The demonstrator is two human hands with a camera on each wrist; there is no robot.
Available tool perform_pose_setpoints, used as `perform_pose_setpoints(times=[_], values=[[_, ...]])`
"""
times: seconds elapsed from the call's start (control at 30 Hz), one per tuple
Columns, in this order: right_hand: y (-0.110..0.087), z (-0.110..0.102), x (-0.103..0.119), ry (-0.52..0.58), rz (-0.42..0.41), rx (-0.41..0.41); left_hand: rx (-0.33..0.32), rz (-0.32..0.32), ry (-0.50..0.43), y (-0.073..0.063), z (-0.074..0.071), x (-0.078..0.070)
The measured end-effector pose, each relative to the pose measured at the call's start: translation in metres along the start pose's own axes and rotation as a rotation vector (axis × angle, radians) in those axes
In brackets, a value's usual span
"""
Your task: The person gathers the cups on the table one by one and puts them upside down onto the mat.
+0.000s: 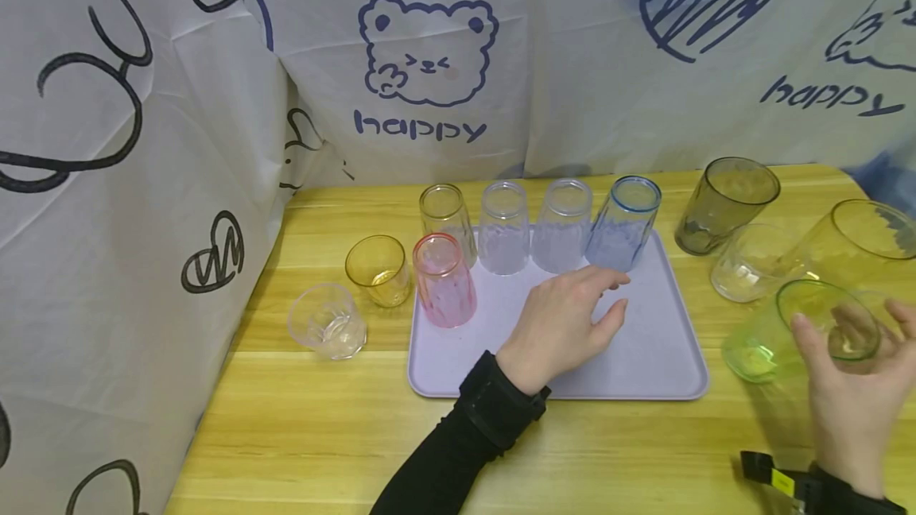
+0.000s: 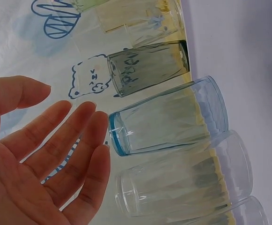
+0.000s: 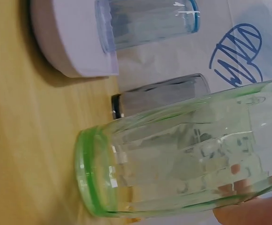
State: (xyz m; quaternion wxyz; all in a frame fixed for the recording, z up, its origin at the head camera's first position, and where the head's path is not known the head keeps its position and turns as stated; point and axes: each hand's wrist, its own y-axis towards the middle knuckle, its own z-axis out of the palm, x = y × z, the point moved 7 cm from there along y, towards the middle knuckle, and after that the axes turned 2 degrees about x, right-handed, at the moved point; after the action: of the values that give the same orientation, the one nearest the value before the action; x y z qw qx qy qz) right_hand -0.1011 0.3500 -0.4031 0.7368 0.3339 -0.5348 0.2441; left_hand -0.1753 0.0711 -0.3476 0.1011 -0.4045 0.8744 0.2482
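Note:
My right hand [image 1: 859, 380] grips a green drinking glass [image 1: 766, 340] near its rim, at the right of the table. In the right wrist view the thick green base [image 3: 92, 173] of this upright glass is close to the wood, with fingertips against its side. Over the lilac tray [image 1: 644, 364] my left hand [image 1: 565, 324] holds nothing, its fingers relaxed. Nearest to it stands an upside-down blue glass [image 1: 624, 221], just beyond the fingertips. Two clear glasses [image 1: 504, 229] and a yellowish glass [image 1: 444, 213] continue that back row, with a pink glass [image 1: 445, 284] in front.
Right of the tray stand a dark grey glass [image 1: 723, 209], a short clear glass [image 1: 744, 269] and a large yellow glass [image 1: 830, 245]. Left of it are an amber glass [image 1: 379, 272] and another clear glass [image 1: 331, 324]. A printed cloth [image 1: 429, 149] hangs behind the table.

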Motion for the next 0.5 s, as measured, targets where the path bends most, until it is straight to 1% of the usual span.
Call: perform_pose_setpoints(times=[0.03,0.07,0.17,0.3,0.4,0.5], values=[[-0.001,0.0,-0.002,0.081,0.002,0.005,0.0,0.0,0.0,0.0,0.0,0.0],[-0.002,0.001,-0.003,0.122,0.003,0.01,-0.001,0.0,0.001,0.0,0.0,0.0],[-0.003,0.001,-0.007,0.2,0.006,0.02,-0.003,-0.001,-0.003,0.0,0.001,0.0],[-0.004,0.003,-0.012,0.225,0.02,0.033,0.01,-0.005,-0.003,0.001,0.003,0.0],[-0.004,0.005,-0.015,0.188,0.034,0.053,0.029,-0.007,0.007,0.001,0.006,0.0],[-0.005,0.008,-0.018,0.189,0.071,0.062,0.042,-0.011,0.013,0.001,0.008,-0.001]])
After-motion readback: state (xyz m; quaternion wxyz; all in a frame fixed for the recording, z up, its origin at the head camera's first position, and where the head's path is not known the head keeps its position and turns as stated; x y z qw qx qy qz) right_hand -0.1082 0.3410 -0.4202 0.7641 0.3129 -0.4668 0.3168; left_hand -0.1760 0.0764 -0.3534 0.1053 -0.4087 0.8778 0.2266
